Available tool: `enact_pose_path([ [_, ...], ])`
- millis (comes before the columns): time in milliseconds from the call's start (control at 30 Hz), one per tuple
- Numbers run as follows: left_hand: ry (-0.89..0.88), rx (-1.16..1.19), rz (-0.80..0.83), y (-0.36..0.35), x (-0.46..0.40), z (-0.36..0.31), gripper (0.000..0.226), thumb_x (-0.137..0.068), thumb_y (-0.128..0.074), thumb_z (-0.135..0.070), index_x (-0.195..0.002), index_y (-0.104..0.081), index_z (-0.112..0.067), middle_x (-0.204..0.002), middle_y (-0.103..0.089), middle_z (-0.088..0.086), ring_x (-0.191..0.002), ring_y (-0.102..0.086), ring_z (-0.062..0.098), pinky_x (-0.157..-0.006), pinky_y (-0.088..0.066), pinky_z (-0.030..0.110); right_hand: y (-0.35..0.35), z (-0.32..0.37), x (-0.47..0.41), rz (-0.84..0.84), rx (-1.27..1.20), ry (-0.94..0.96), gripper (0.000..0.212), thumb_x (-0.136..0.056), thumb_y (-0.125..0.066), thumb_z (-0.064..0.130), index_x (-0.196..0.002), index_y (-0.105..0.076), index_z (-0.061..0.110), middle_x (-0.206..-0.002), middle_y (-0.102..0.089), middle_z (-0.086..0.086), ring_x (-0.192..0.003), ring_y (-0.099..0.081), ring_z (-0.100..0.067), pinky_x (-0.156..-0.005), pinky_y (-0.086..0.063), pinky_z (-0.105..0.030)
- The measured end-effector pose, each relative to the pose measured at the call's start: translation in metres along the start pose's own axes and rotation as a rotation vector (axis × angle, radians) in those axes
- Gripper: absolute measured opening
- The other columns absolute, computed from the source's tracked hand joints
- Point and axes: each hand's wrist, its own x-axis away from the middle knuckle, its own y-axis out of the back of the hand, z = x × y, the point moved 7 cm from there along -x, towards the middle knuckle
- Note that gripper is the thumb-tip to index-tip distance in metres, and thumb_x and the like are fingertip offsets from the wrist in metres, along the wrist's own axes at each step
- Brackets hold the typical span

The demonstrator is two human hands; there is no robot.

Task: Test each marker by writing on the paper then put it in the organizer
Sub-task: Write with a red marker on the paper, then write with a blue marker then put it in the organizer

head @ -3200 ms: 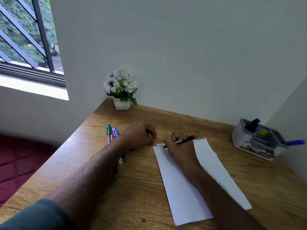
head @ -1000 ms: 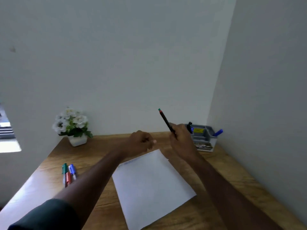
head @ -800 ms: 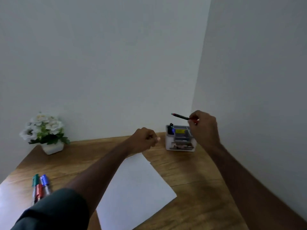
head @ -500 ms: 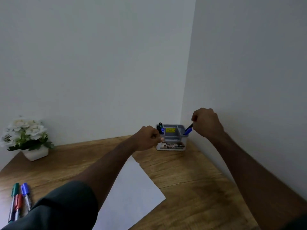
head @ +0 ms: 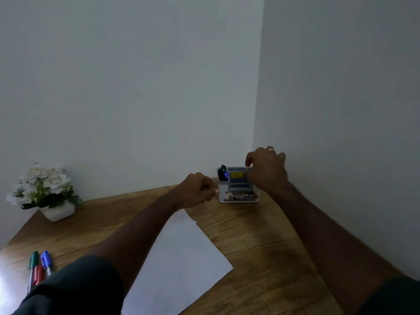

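Note:
The grey organizer [head: 238, 197] stands in the desk's far right corner, with a dark marker and a blue-capped one [head: 223, 175] upright in its left slot. My right hand [head: 267, 171] hovers over its right side with loosely spread fingers, and no marker shows in it. My left hand [head: 196, 192] is curled into a fist just left of the organizer, a pale spot at its fingertips. The white paper [head: 181, 258] lies under my left forearm. Green [head: 34, 262], red [head: 39, 272] and blue [head: 46, 261] markers lie at the desk's left.
A white pot of white flowers [head: 59, 211] stands at the back left of the wooden desk [head: 250, 235]. Walls close in behind the desk and along its right side, right next to the organizer.
My right hand carried the marker from the paper to the organizer. Half a second ago it gripped the marker there; now its fingers are spread and the marker is out of sight. My view swung right.

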Motion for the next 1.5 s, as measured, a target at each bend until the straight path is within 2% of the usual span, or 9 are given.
enact_pose_path([
  [233,0.082,-0.044,-0.095,0.044,0.056,0.030,0.023,-0.092,-0.066,-0.030,-0.074,-0.068,-0.016,-0.068,-0.069,-0.007,-0.059,-0.059,0.002,-0.062,-0.048,0.022,-0.010,0.101,0.040,-0.044,-0.183,0.232,0.014,-0.089,-0.060,0.028,-0.093,-0.073,0.024,-0.097,-0.068,0.001,-0.103,-0.057,-0.022,-0.090,-0.039,-0.040],
  [533,0.278,-0.157,-0.229,0.113,0.202,0.102,0.022,-0.088,-0.069,-0.023,-0.067,-0.067,-0.016,-0.058,-0.063,-0.006,-0.051,-0.049,0.001,-0.053,-0.037,0.014,-0.048,0.277,0.118,0.180,-0.501,0.527,0.007,-0.082,-0.064,0.026,-0.083,-0.070,0.023,-0.089,-0.071,0.005,-0.091,-0.064,-0.020,-0.086,-0.049,-0.036],
  [633,0.372,-0.196,-0.292,0.134,0.255,0.133,0.024,-0.086,-0.070,-0.028,-0.067,-0.066,-0.014,-0.060,-0.062,0.000,-0.053,-0.047,0.004,-0.055,-0.038,0.023,-0.059,0.326,0.143,0.282,-0.553,0.582,0.007,-0.080,-0.068,0.028,-0.086,-0.071,0.025,-0.089,-0.071,0.006,-0.090,-0.064,-0.016,-0.080,-0.051,-0.031],
  [733,0.440,-0.183,-0.367,0.148,0.302,0.155,0.025,-0.083,-0.069,-0.029,-0.063,-0.060,-0.016,-0.055,-0.048,-0.008,-0.052,-0.041,0.006,-0.055,-0.037,0.029,-0.065,0.366,0.165,0.383,-0.547,0.620,0.010,-0.081,-0.067,0.032,-0.086,-0.071,0.025,-0.088,-0.072,0.004,-0.087,-0.067,-0.018,-0.078,-0.054,-0.032],
  [800,0.475,-0.190,-0.404,0.154,0.324,0.164,0.023,-0.083,-0.073,-0.016,-0.063,-0.063,-0.020,-0.053,-0.052,-0.013,-0.051,-0.044,0.002,-0.056,-0.037,0.023,-0.069,0.384,0.178,0.461,-0.554,0.612,0.010,-0.080,-0.065,0.033,-0.082,-0.069,0.024,-0.085,-0.071,0.001,-0.082,-0.066,-0.021,-0.069,-0.053,-0.032],
  [933,0.487,-0.228,-0.412,0.152,0.346,0.171,0.024,-0.081,-0.075,-0.010,-0.067,-0.066,-0.027,-0.059,-0.059,-0.017,-0.059,-0.053,-0.005,-0.060,-0.041,0.020,-0.080,0.399,0.194,0.523,-0.475,0.563,0.011,-0.080,-0.064,0.033,-0.081,-0.061,0.022,-0.086,-0.064,-0.002,-0.083,-0.064,-0.027,-0.060,-0.042,-0.030],
  [1133,0.403,-0.255,-0.426,0.144,0.342,0.167,0.007,-0.082,-0.077,-0.022,-0.086,-0.074,-0.027,-0.086,-0.067,-0.011,-0.077,-0.058,0.009,-0.077,-0.052,0.035,-0.082,0.388,0.189,0.505,-0.338,0.461,0.019,-0.087,-0.060,0.021,-0.104,-0.066,0.014,-0.109,-0.065,-0.010,-0.103,-0.063,-0.031,-0.075,-0.051,-0.035],
  [1300,0.390,-0.320,-0.459,0.142,0.330,0.155,0.027,-0.086,-0.071,-0.039,-0.113,-0.070,-0.036,-0.120,-0.064,-0.014,-0.113,-0.052,0.008,-0.096,-0.041,0.033,-0.073,0.349,0.167,0.405,-0.616,0.339,0.013,-0.094,-0.059,0.032,-0.096,-0.067,0.022,-0.091,-0.066,0.004,-0.085,-0.062,-0.013,-0.070,-0.052,-0.030],
  [1500,0.257,-0.235,-0.517,0.138,0.308,0.131,0.015,-0.089,-0.069,-0.031,-0.103,-0.075,-0.030,-0.095,-0.070,-0.017,-0.092,-0.058,0.002,-0.080,-0.046,0.028,-0.064,0.299,0.151,0.381,-0.975,0.244,0.007,-0.090,-0.071,0.021,-0.084,-0.073,0.018,-0.077,-0.072,0.005,-0.075,-0.067,-0.007,-0.069,-0.055,-0.024],
])
